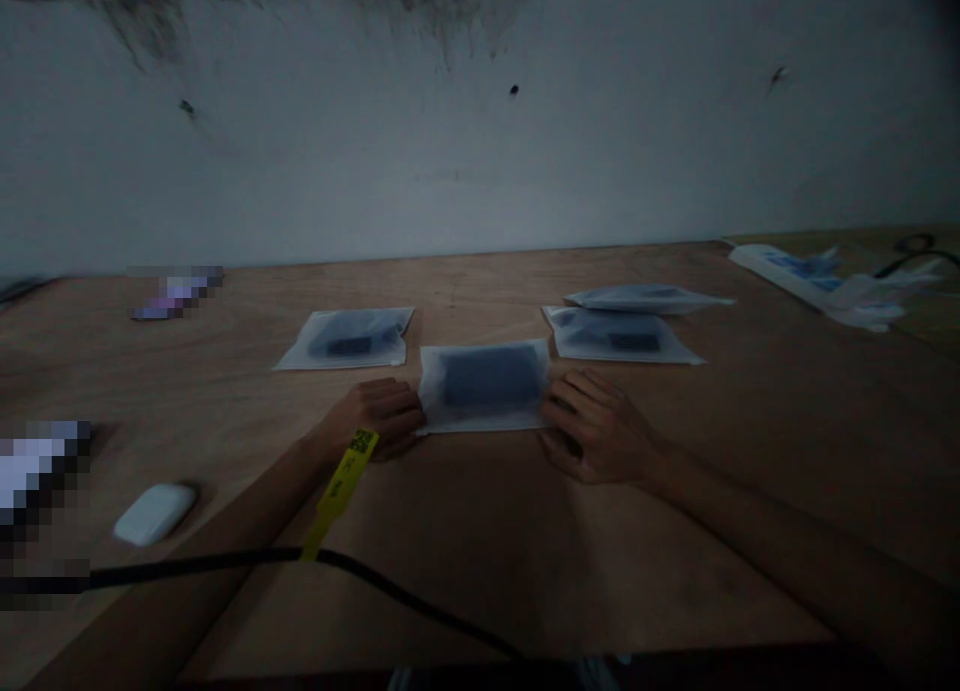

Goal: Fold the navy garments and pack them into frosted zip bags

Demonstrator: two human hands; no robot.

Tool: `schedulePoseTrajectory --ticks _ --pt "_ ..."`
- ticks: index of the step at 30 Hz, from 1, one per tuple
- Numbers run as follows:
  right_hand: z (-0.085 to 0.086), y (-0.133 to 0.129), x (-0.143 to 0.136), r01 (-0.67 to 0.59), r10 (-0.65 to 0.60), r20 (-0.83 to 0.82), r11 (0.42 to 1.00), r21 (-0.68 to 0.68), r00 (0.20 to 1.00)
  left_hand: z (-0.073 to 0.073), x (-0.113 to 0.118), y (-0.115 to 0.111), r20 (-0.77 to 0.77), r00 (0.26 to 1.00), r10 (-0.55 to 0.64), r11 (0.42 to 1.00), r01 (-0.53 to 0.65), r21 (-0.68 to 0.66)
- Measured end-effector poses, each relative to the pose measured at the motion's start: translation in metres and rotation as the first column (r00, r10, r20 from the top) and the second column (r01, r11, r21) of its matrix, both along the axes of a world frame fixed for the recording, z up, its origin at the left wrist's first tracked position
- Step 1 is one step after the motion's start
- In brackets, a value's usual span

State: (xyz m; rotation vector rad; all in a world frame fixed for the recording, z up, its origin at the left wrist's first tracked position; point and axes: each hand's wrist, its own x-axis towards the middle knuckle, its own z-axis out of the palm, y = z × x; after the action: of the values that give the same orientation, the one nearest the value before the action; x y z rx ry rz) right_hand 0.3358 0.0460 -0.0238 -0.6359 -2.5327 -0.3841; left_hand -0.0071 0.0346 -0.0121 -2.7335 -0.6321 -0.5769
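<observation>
A frosted plastic pouch (495,386) with a dark, flat item inside is in the middle of the table, tilted up toward me. My left hand (384,416) is closed at its left edge, fingers curled. At the opposite edge my right hand (592,426) pinches the pouch, thumb below and fingers above. Just beyond my left hand lies a similar pouch (352,338) with dark contents. Past my right hand is another such pouch (619,334), and one more pouch (649,298) rests partly over its far edge.
A white rounded case (155,514) sits at the left on the wooden table (465,531). A black cable (405,593) with a yellow tag (341,491) crosses in front of my left forearm. Crumpled plastic packaging (817,281) lies far right. A wall (450,151) stands behind the table.
</observation>
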Motion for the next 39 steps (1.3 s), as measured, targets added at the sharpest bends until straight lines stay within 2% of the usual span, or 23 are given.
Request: schedulePoseTrajectory --ticks 6,9,17,20,26,34,39 --pt "-0.006 -0.005 -0.014 -0.138 0.141 -0.01 0.981 0.136 0.99 -0.003 0.005 -0.001 0.014 1.0 -0.01 1.0 0.01 0.015" --pt "-0.008 -0.006 -0.027 -0.163 0.16 0.028 0.973 0.163 0.987 -0.004 0.006 -0.001 0.026 1.0 -0.017 1.0 0.017 0.013" --pt "-0.008 -0.009 -0.094 -0.231 0.23 0.023 0.954 0.19 0.973 -0.009 0.009 -0.002 0.055 0.998 -0.037 0.999 0.038 -0.03" --pt "-0.009 -0.01 -0.109 -0.28 0.28 0.027 0.937 0.207 0.96 -0.007 0.01 -0.005 0.046 0.998 -0.033 0.997 0.036 -0.061" --pt "-0.007 -0.013 -0.107 -0.333 0.337 0.018 0.919 0.211 0.941 0.0 0.015 -0.01 0.048 0.998 -0.031 0.992 0.036 -0.119" --pt "-0.007 -0.012 -0.107 -0.316 0.323 0.007 0.922 0.225 0.946 -0.012 0.012 -0.003 0.074 0.997 -0.028 0.977 0.043 -0.208" --pt "-0.007 -0.01 -0.094 -0.279 0.287 -0.006 0.935 0.22 0.958 -0.009 0.008 -0.002 0.052 0.998 -0.045 0.973 0.056 -0.225"
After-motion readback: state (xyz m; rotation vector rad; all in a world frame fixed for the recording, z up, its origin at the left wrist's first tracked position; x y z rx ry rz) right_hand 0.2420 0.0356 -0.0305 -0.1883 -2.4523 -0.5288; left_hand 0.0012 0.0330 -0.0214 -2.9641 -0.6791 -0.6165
